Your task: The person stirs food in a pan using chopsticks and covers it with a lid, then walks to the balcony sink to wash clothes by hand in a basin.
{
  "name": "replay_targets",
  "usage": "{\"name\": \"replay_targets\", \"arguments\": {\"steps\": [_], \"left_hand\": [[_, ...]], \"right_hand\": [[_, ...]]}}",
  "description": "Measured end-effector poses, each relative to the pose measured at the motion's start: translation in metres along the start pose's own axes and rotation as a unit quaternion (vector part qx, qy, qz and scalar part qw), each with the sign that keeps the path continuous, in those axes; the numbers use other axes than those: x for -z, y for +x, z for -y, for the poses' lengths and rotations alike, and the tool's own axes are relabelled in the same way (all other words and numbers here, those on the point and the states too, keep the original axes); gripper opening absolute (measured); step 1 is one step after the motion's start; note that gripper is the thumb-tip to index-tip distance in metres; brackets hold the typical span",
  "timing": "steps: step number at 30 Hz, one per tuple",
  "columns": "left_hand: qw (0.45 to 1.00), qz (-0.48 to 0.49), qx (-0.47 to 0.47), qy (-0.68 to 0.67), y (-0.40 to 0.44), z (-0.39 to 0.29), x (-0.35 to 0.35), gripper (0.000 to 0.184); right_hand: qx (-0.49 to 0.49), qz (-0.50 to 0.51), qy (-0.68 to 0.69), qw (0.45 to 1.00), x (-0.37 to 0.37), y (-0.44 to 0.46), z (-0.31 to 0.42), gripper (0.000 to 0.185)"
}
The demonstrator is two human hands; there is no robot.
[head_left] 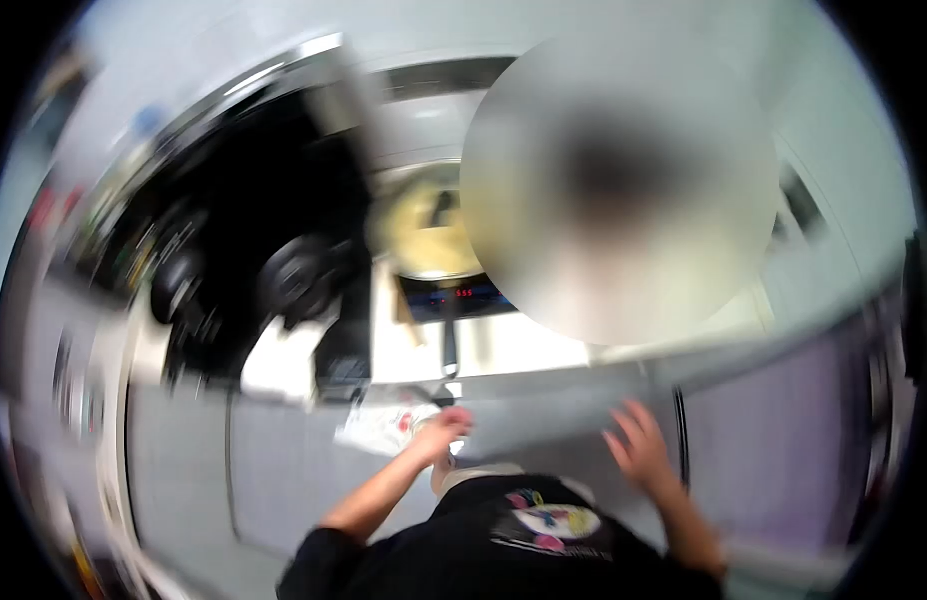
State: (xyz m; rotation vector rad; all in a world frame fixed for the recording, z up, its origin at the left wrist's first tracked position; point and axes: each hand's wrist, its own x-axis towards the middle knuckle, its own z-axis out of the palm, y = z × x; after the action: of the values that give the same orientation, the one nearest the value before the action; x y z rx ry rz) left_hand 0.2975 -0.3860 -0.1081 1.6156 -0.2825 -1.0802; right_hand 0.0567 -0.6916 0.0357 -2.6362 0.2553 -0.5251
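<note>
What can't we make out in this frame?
- Head view, left hand: motion blur obscures whether it grips the white printed item or just overlaps it.
- Head view, pan: grey blurred disc covers its right side; the yellow inside is too blurred to identify.
- Head view, whatever lies behind the disc: hidden.
- Head view, shirt print: lettering too small and blurred.

the pan stands on the cooker, handle toward the counter's front edge; before that edge, a bag is at the left hand, the right hand farther right.
</note>
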Motion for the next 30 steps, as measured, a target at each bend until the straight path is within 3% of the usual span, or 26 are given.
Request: {"name": "replay_targets", "arguments": {"steps": [2,3,4,5,6,8,10,12,14,15,17,18,20,23,25,27,28,30], "left_hand": [[0.999,0.016,0.023,0.017,0.003,-0.02,-0.084,0.021],[0.998,0.048,0.045,0.02,0.028,0.002,-0.122,0.02],[0.995,0.089,-0.004,0.055,0.023,-0.028,-0.156,0.021],[0.993,0.089,-0.029,0.078,0.024,-0.052,-0.191,0.022],[0.986,0.114,-0.053,0.108,0.028,-0.067,-0.222,0.023],[0.976,0.151,-0.086,0.133,0.05,-0.085,-0.275,0.024],[0.961,0.202,-0.106,0.159,0.075,-0.099,-0.333,0.025],[0.944,0.215,-0.112,0.223,0.108,-0.105,-0.378,0.026],[0.942,0.254,-0.103,0.196,0.137,-0.109,-0.425,0.026],[0.935,0.26,-0.064,0.23,0.155,-0.119,-0.451,0.026],[0.915,0.291,-0.081,0.269,0.203,-0.114,-0.515,0.029],[0.883,0.354,-0.086,0.295,0.229,-0.118,-0.554,0.029],[0.873,0.342,-0.075,0.34,0.273,-0.127,-0.639,0.032],[0.818,0.473,-0.096,0.315,0.295,-0.159,-0.791,0.035],[0.743,0.558,-0.15,0.337,0.301,-0.169,-0.902,0.036],[0.691,0.624,-0.108,0.348,0.3,-0.183,-1.016,0.034],[0.665,0.651,-0.134,0.339,0.299,-0.194,-1.067,0.031],[0.632,0.682,-0.169,0.325,0.309,-0.204,-1.151,0.029]], "right_hand": [[-0.131,0.021,0.013,0.991,0.015,-0.093,-0.057,0.036],[-0.141,0.035,-0.008,0.989,0.017,-0.153,-0.102,0.037],[-0.116,0.035,-0.024,0.992,0.021,-0.198,-0.142,0.036],[0.028,0.059,-0.199,0.978,0.092,-0.153,-0.085,0.034],[0.039,0.061,-0.197,0.978,0.103,-0.165,-0.102,0.034],[-0.135,0.121,-0.147,0.972,0.123,-0.217,-0.147,0.029],[-0.214,0.027,-0.009,0.976,0.123,-0.242,-0.204,0.034],[-0.247,-0.035,0.012,0.968,0.157,-0.219,-0.232,0.033],[-0.248,-0.101,0.005,0.963,0.21,-0.177,-0.249,0.033],[-0.21,-0.138,-0.061,0.966,0.23,-0.164,-0.281,0.033],[-0.222,-0.206,-0.112,0.947,0.273,-0.165,-0.345,0.032],[-0.258,-0.21,-0.133,0.934,0.292,-0.169,-0.379,0.032],[-0.344,-0.238,-0.167,0.893,0.326,-0.22,-0.436,0.032],[-0.448,-0.192,-0.19,0.852,0.366,-0.301,-0.477,0.032],[-0.544,-0.194,-0.157,0.801,0.379,-0.365,-0.471,0.032],[-0.642,-0.197,-0.117,0.731,0.36,-0.437,-0.472,0.032],[-0.655,-0.211,-0.134,0.713,0.346,-0.465,-0.465,0.034],[-0.75,-0.214,-0.105,0.617,0.303,-0.512,-0.438,0.035]]}}
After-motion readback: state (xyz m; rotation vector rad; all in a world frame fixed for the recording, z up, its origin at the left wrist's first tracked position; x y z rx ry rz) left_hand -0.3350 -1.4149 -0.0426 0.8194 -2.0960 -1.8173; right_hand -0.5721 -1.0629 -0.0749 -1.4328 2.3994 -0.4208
